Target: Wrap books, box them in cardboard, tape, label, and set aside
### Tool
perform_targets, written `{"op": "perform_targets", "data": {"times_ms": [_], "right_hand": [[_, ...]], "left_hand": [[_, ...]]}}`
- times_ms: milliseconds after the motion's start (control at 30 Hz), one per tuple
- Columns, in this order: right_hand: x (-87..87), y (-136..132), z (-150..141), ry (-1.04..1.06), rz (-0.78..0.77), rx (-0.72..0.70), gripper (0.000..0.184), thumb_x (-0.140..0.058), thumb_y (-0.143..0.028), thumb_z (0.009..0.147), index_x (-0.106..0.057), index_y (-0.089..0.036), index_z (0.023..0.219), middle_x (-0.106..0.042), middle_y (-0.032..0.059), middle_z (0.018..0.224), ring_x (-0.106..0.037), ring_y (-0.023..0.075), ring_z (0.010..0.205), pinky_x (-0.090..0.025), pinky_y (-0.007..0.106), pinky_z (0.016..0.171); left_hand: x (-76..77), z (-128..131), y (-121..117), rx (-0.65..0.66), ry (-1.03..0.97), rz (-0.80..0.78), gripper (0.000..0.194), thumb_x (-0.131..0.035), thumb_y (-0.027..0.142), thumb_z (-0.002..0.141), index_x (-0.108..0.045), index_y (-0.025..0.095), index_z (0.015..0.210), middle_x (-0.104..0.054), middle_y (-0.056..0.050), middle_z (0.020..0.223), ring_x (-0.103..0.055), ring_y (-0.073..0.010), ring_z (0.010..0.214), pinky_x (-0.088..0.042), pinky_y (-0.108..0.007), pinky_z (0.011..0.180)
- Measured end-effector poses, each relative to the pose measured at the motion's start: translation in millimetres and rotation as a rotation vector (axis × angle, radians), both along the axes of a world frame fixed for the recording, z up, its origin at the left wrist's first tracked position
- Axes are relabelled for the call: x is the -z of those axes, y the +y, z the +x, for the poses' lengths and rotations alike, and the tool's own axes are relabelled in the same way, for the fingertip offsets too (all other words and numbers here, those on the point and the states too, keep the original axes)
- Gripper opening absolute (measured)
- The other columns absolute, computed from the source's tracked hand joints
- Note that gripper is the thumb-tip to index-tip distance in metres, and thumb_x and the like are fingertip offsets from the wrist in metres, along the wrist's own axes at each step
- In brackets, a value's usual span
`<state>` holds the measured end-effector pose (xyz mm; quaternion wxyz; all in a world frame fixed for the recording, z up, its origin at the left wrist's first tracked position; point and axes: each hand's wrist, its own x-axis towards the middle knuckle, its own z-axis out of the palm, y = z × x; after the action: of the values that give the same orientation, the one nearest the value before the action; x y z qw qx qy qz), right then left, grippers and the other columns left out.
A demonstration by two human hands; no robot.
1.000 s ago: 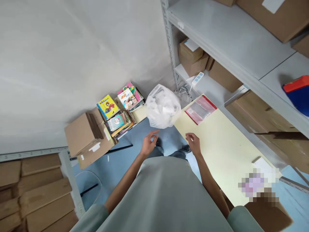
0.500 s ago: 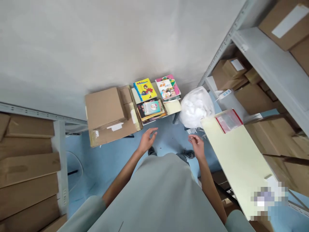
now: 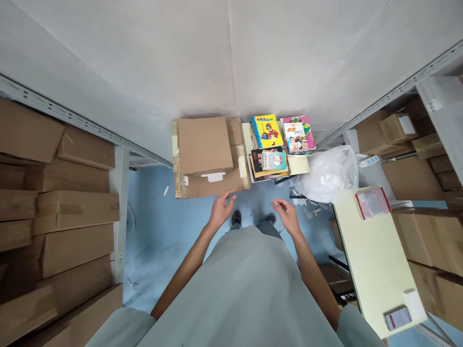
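Observation:
My left hand (image 3: pixel 221 210) is held in the air just in front of a large flattened cardboard box (image 3: pixel 195 187), with thumb and fingers apart and nothing in it. My right hand (image 3: pixel 286 215) hovers over the floor in front of the books, its fingers loosely bent and no object visible in them. Beyond the hands, a low table (image 3: pixel 299 165) carries a yellow book (image 3: pixel 268 131), a small teal book (image 3: pixel 274 161) on a pile of others, and a pink-and-white stack of magazines (image 3: pixel 294 136). A smaller cardboard sheet (image 3: pixel 205 144) lies on the large one.
A clear plastic bag of white material (image 3: pixel 331 173) stands right of the books, with scraps (image 3: pixel 311 210) below. A side table (image 3: pixel 376 255) holds a red-edged pouch (image 3: pixel 373 202) and a phone (image 3: pixel 398 318). Shelves of cardboard boxes (image 3: pixel 77 207) line both sides; a power strip (image 3: pixel 369 161) lies at right.
My view has turned left, so the cardboard, books and side table appear further right and more level. Both hands keep nearly the same pose, and the left now appears nearer the cardboard.

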<state>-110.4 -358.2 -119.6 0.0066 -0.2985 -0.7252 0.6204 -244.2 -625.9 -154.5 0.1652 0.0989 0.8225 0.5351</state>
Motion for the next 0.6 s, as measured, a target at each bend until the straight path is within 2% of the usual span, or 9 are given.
{"op": "perform_targets", "data": {"times_ms": [133, 267, 467, 600], "right_hand": [[3.9, -7, -15, -0.022, -0.034, -0.073, 0.052, -0.074, -0.075, 0.092, -0.08, -0.024, 0.099, -0.084, 0.0122, 0.107, -0.079, 0.0326, 0.11, -0.067, 0.05, 0.104], [12.8, -5, -31, -0.024, -0.094, -0.153, 0.051, -0.075, -0.074, 0.091, -0.08, -0.024, 0.101, -0.085, 0.0121, 0.109, -0.081, 0.0323, 0.111, -0.067, 0.048, 0.103], [36.0, -3, -53, -0.004, -0.186, -0.232, 0.042, -0.076, -0.064, 0.09, -0.08, -0.024, 0.103, -0.086, 0.0122, 0.112, -0.082, 0.0332, 0.113, -0.068, 0.049, 0.102], [53.3, -4, -59, -0.006, -0.239, -0.258, 0.042, -0.076, -0.063, 0.09, -0.081, -0.024, 0.105, -0.086, 0.012, 0.109, -0.082, 0.0326, 0.112, -0.068, 0.05, 0.102]], "left_hand": [[1.2, -2, -3, -0.029, -0.008, 0.001, 0.033, -0.064, 0.044, 0.106, -0.081, 0.026, 0.127, -0.082, -0.011, 0.136, -0.077, -0.0325, 0.128, -0.059, -0.053, 0.118], [0.3, -3, -1, -0.064, -0.043, -0.005, 0.031, -0.066, 0.044, 0.105, -0.082, 0.026, 0.125, -0.082, -0.011, 0.136, -0.076, -0.0321, 0.129, -0.06, -0.052, 0.119], [-4.9, -1, 1, -0.097, -0.056, -0.07, 0.032, -0.066, 0.042, 0.104, -0.082, 0.025, 0.126, -0.082, -0.011, 0.135, -0.078, -0.0312, 0.127, -0.06, -0.052, 0.118], [-2.7, -3, -5, -0.144, -0.107, -0.081, 0.034, -0.07, 0.044, 0.101, -0.081, 0.023, 0.125, -0.082, -0.013, 0.136, -0.077, -0.0317, 0.129, -0.06, -0.053, 0.119]]}}
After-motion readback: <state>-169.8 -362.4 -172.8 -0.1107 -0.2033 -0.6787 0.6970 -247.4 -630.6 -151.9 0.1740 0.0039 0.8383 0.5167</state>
